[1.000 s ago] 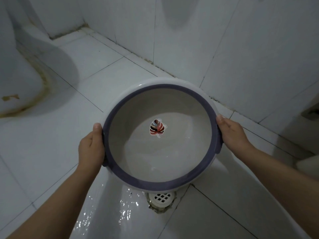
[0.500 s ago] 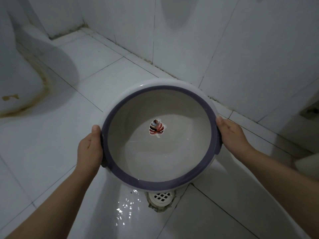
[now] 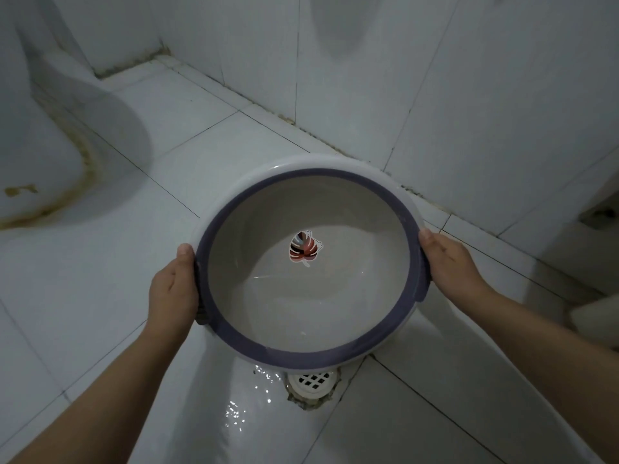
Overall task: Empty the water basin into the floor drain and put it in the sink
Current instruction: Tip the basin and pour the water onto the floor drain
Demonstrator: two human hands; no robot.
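A round white basin (image 3: 351,296) with a grey-purple rim and a leaf sticker on its bottom is held above the tiled floor, tipped toward me. A thin sheet of water lies in its near part. My left hand (image 3: 172,289) grips the left rim and my right hand (image 3: 450,262) grips the right rim. Just below the basin's near edge sits the white floor drain (image 3: 313,380), partly hidden by the rim, with wet glistening tiles (image 3: 241,410) to its left. No sink is in view.
A white toilet base (image 3: 30,155) with brown stains at its foot stands at the left. Tiled walls close off the back and right. Some pale object (image 3: 596,323) shows at the right edge.
The basin has stayed almost in place over the drain, with both hands holding the same spots. The wet sheen on the tiles by the drain has shifted slightly.
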